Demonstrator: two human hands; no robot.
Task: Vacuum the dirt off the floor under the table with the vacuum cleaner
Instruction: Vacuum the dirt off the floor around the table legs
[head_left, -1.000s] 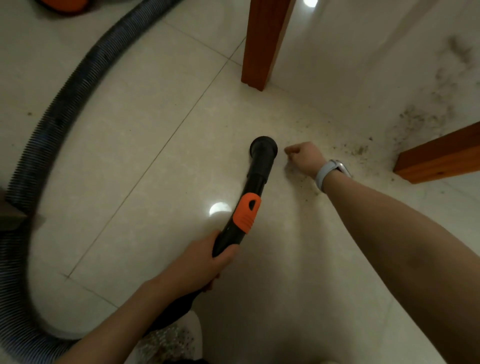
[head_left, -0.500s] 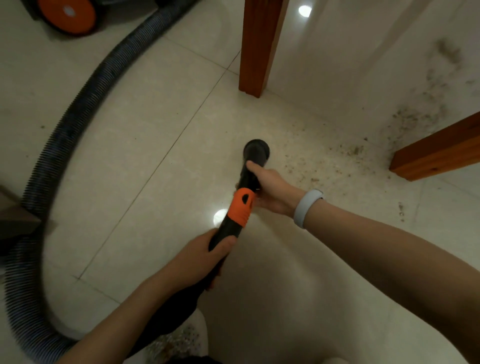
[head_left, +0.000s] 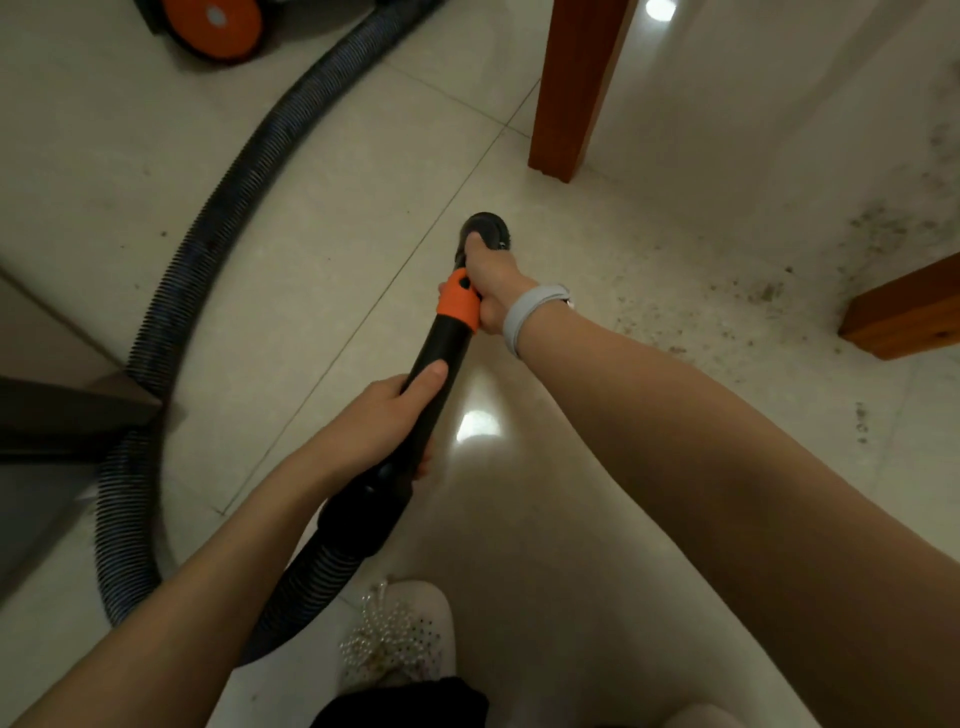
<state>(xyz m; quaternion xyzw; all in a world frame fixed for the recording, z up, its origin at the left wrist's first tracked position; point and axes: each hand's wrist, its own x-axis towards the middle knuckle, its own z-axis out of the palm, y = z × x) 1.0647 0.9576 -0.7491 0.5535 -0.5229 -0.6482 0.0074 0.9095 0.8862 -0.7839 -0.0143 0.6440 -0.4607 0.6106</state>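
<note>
Vacuum wand gripped by both hands, left hand low, right hand near nozzle

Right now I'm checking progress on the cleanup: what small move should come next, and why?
Probably swing the nozzle rightward: both hands grip the wand, yet the dirt lies scattered to its right, near the table leg.

Black wand with orange collar; ribbed dark hose; cream floor.

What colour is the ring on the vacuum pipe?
Bright orange collar on the black pipe, clearest in the head view.
</note>
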